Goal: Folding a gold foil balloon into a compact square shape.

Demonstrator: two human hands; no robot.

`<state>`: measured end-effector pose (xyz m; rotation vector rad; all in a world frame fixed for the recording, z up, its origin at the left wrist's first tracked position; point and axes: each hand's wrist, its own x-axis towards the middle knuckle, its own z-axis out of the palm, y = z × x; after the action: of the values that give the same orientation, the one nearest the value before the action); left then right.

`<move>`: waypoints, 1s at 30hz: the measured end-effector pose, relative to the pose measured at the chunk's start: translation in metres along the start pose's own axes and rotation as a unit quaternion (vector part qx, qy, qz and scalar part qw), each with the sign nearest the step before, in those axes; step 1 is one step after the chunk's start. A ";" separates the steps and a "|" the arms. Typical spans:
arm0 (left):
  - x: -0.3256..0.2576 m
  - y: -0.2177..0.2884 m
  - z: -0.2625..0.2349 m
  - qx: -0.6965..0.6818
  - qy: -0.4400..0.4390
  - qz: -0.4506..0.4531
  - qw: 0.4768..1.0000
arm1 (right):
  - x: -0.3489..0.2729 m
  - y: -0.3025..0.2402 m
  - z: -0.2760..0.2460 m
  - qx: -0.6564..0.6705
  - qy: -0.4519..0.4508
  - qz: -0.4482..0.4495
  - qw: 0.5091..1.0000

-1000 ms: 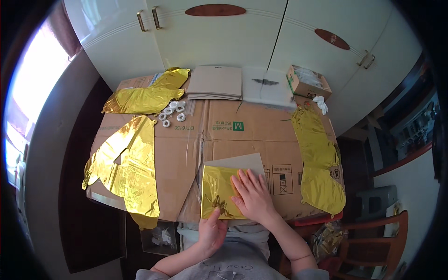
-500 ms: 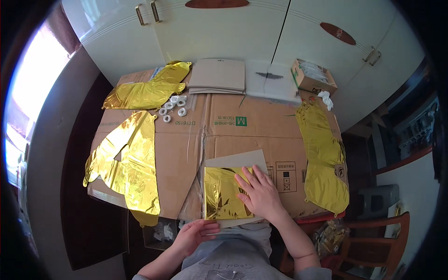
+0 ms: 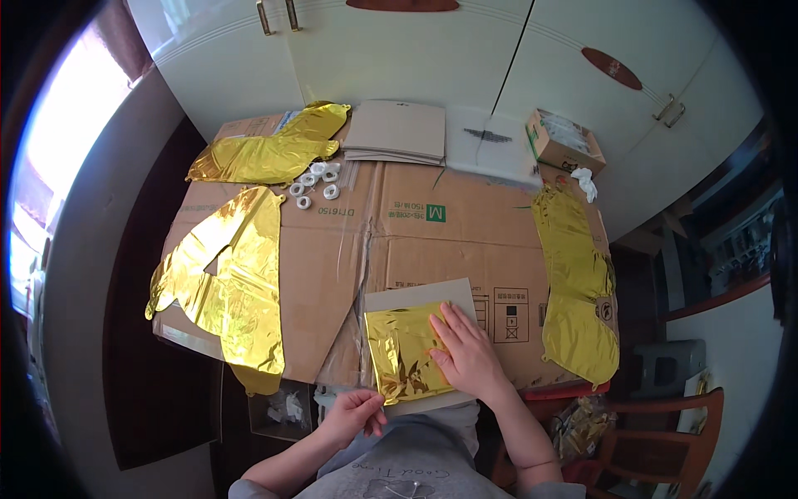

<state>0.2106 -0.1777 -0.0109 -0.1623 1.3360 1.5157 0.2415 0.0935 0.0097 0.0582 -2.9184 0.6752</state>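
A folded gold foil balloon (image 3: 405, 353) lies on a grey cardboard sheet (image 3: 424, 293) near the front edge of the table. My right hand (image 3: 465, 353) lies flat on the foil's right part, fingers spread and pressing down. My left hand (image 3: 356, 413) is off the table, below its front edge, with the fingers curled loosely; whether it pinches something small I cannot tell.
Flattened brown cardboard (image 3: 416, 241) covers the table. Unfolded gold foil balloons lie at the left (image 3: 237, 279), back left (image 3: 270, 154) and right (image 3: 578, 287). Small white tape rolls (image 3: 316, 183), a stack of grey sheets (image 3: 399, 131), clear bags (image 3: 490, 145) and an open box (image 3: 561, 141) sit at the back.
My left hand left the foil's lower left corner and dropped back below the table edge. My right hand stayed pressed on the foil.
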 end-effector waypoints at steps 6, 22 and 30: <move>0.001 0.005 0.003 0.152 0.056 0.042 0.986 | -0.001 -0.003 0.003 -0.027 0.011 -0.007 1.000; 0.004 -0.010 -0.004 -0.068 0.082 0.173 0.979 | -0.014 -0.021 0.001 -0.033 -0.022 -0.042 0.998; 0.009 -0.011 -0.009 -0.095 0.068 0.162 0.980 | -0.017 -0.019 0.001 0.002 -0.032 -0.069 0.997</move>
<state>0.2104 -0.1814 -0.0278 -0.1789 1.3715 1.9393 0.2596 0.0757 0.0146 0.2851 -2.9380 0.6691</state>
